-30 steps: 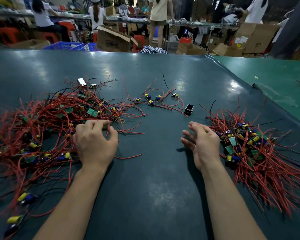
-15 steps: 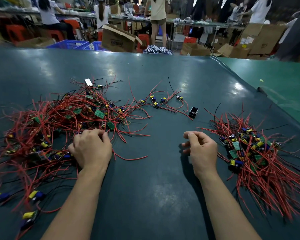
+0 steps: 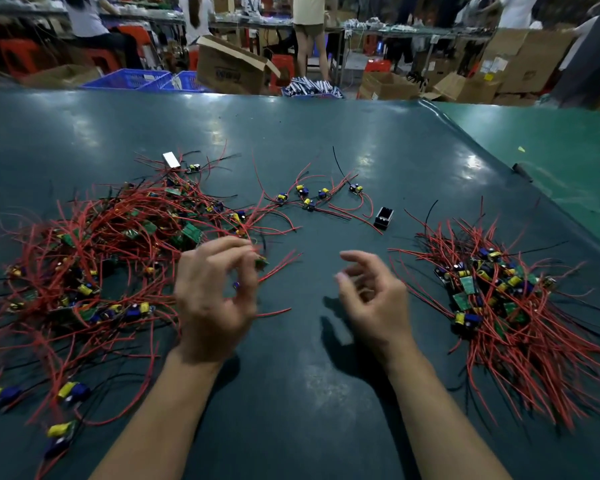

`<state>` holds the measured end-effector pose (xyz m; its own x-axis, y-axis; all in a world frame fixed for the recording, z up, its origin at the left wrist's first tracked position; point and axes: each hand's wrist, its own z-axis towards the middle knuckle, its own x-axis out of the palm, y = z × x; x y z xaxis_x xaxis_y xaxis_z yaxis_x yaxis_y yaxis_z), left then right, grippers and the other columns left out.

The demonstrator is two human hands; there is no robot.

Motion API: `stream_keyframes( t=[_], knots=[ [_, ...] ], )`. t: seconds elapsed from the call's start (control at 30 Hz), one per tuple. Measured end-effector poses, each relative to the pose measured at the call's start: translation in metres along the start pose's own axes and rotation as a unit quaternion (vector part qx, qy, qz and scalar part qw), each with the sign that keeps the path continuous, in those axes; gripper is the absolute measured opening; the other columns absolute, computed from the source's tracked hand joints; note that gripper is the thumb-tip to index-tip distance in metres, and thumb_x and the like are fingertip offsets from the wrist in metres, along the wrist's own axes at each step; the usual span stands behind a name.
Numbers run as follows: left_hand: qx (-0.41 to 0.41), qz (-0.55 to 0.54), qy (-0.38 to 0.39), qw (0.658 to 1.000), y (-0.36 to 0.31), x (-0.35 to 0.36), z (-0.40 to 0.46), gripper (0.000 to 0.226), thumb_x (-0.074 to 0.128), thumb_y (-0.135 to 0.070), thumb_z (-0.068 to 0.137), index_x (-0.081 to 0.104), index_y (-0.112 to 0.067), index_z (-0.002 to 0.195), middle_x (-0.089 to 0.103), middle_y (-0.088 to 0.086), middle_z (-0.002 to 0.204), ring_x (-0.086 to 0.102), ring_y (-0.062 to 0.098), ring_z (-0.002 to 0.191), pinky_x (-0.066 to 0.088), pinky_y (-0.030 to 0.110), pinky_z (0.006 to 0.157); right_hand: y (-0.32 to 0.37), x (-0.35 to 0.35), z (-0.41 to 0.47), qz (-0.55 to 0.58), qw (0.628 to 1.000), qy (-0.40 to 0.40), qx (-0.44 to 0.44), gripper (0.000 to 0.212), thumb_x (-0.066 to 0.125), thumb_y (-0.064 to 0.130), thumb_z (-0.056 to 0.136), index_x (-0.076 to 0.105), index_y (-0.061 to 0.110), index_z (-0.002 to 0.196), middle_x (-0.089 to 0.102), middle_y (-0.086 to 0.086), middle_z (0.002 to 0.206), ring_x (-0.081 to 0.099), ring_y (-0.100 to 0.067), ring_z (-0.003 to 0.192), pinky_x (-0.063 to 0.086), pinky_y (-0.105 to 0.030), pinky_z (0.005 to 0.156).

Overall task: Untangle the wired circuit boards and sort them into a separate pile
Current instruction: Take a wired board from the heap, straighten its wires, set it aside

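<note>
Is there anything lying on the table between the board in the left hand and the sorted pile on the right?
Only the right hand hovers in between. The table from the left hand and its board toward the sorted pile looks bare.

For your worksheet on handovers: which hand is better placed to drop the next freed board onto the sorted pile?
The right hand: it hangs free beside the sorted pile, while the left hand pinches a wired board at the tangled heap.
</note>
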<state>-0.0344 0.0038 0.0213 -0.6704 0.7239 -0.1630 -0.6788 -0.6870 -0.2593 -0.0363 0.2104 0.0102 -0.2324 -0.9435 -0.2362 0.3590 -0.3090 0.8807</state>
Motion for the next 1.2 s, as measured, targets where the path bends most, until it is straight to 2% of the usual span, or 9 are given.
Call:
stream_keyframes(
  t=[0.17, 0.3, 0.43, 0.57, 0.77, 0.9, 1.03, 1.1, 1.2],
  knots=[
    [0.068, -0.107, 0.138, 0.982, -0.035, 0.024, -0.017, 0.010, 0.065, -0.010, 0.090, 0.064, -0.008, 0.100, 0.070, 0.011, 0.097, 0.065, 0.026, 0.085, 0.053, 0.039, 0.074, 0.004, 0.013, -0.010, -0.078, 0.976, 0.178, -0.099, 0.043, 0.062, 0.027, 0.082, 0.063, 0.019, 0.124, 0.070, 0.005, 0.103, 0.067, -0.007, 0.084, 0.051, -0.021, 0.078],
    [0.079, -0.131, 0.193, 0.969, -0.045, 0.029, -0.019, 0.033, 0.070, -0.016, 0.085, 0.061, -0.007, 0.116, 0.065, 0.013, 0.116, 0.063, 0.027, 0.106, 0.051, 0.038, 0.090, 0.002, 0.011, -0.006, 0.044, 0.995, 0.085, -0.015, 0.025, 0.065, -0.007, 0.083, 0.072, 0.017, 0.088, 0.071, 0.005, 0.078, 0.065, -0.006, 0.071, 0.052, -0.024, 0.068],
    [-0.061, -0.003, 0.276, 0.959, -0.027, 0.021, -0.014, 0.034, 0.068, -0.025, 0.080, 0.066, -0.011, 0.110, 0.065, 0.003, 0.110, 0.060, 0.026, 0.104, 0.048, 0.041, 0.088, 0.000, 0.000, 0.007, 0.235, 0.958, -0.028, 0.161, 0.010, 0.064, 0.009, 0.090, 0.070, 0.008, 0.082, 0.067, -0.003, 0.063, 0.062, -0.013, 0.052, 0.051, -0.021, 0.048],
    [-0.127, 0.093, 0.376, 0.913, -0.006, 0.019, -0.016, 0.009, 0.068, -0.024, 0.085, 0.073, -0.016, 0.088, 0.065, 0.000, 0.088, 0.062, 0.030, 0.085, 0.049, 0.043, 0.073, -0.001, -0.005, 0.010, 0.312, 0.926, -0.059, 0.206, 0.016, 0.064, 0.020, 0.084, 0.069, 0.006, 0.081, 0.064, -0.009, 0.063, 0.058, -0.016, 0.048, 0.048, -0.021, 0.044],
    [-0.271, 0.211, 0.204, 0.917, 0.034, 0.002, 0.002, 0.012, 0.069, -0.013, 0.089, 0.073, -0.003, 0.094, 0.062, 0.020, 0.091, 0.060, 0.040, 0.082, 0.048, 0.046, 0.077, 0.004, -0.009, 0.009, 0.342, 0.914, -0.034, 0.214, 0.015, 0.064, 0.020, 0.081, 0.071, 0.006, 0.084, 0.065, -0.011, 0.067, 0.061, -0.018, 0.050, 0.049, -0.021, 0.044],
    [-0.273, 0.347, 0.117, 0.890, 0.037, -0.016, 0.015, 0.042, 0.072, -0.044, 0.084, 0.069, -0.011, 0.110, 0.059, 0.017, 0.107, 0.049, 0.039, 0.105, 0.034, 0.045, 0.090, 0.007, -0.009, 0.009, 0.375, 0.900, -0.033, 0.219, 0.012, 0.064, 0.013, 0.078, 0.076, 0.013, 0.079, 0.069, -0.006, 0.072, 0.067, -0.018, 0.054, 0.051, -0.020, 0.046],
    [-0.042, 0.142, 0.066, 0.987, -0.021, 0.006, 0.005, 0.032, 0.060, -0.034, 0.096, 0.061, -0.015, 0.070, 0.059, 0.004, 0.070, 0.051, 0.026, 0.071, 0.036, 0.038, 0.069, 0.006, -0.010, 0.010, 0.406, 0.887, -0.028, 0.218, 0.016, 0.062, 0.007, 0.077, 0.077, 0.012, 0.081, 0.071, -0.006, 0.073, 0.070, -0.019, 0.062, 0.055, -0.022, 0.056],
    [-0.130, 0.009, 0.167, 0.977, -0.047, 0.024, -0.007, 0.038, 0.054, -0.039, 0.097, 0.064, -0.014, 0.070, 0.059, -0.001, 0.065, 0.052, 0.019, 0.061, 0.042, 0.034, 0.062, 0.006, -0.010, 0.009, 0.393, 0.896, -0.004, 0.206, 0.016, 0.063, 0.007, 0.077, 0.078, 0.013, 0.080, 0.073, -0.008, 0.079, 0.071, -0.021, 0.070, 0.056, -0.024, 0.062],
    [-0.364, -0.091, 0.292, 0.880, -0.051, 0.037, -0.013, 0.044, 0.056, -0.058, 0.089, 0.075, -0.018, 0.093, 0.068, -0.004, 0.073, 0.058, 0.014, 0.061, 0.050, 0.033, 0.065, 0.007, -0.008, 0.005, 0.393, 0.899, 0.043, 0.188, 0.013, 0.065, 0.005, 0.075, 0.075, 0.008, 0.083, 0.073, -0.013, 0.088, 0.069, -0.024, 0.079, 0.057, -0.029, 0.073]
  ],
)
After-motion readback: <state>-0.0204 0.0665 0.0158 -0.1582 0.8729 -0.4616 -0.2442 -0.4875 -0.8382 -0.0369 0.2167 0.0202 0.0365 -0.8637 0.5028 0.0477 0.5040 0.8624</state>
